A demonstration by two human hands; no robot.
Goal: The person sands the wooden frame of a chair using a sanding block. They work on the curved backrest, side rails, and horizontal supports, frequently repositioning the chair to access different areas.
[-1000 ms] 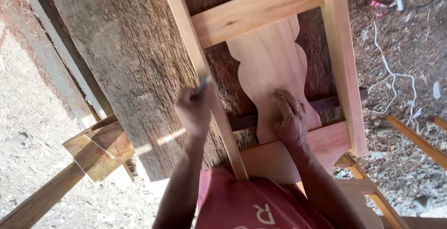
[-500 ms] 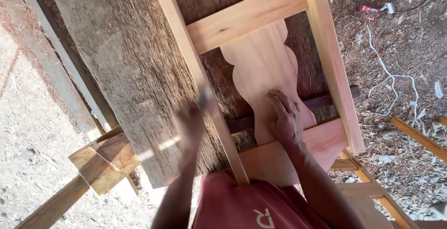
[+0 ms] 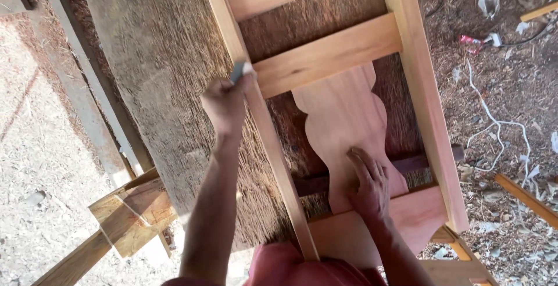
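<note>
- Left hand: grip closed around a small grey sanding block, pressed to the left rail of a pale wooden chair frame, just beside the joint with a crosspiece.
- Right hand: flat, fingers spread, holding nothing; palm rests on the curved back panel, near its lower end.
- Frame lies on a rough, bark-textured slab.
- Sawdust-covered ground to the right; white cord lies there.

left hand fisted, right hand flat
</note>
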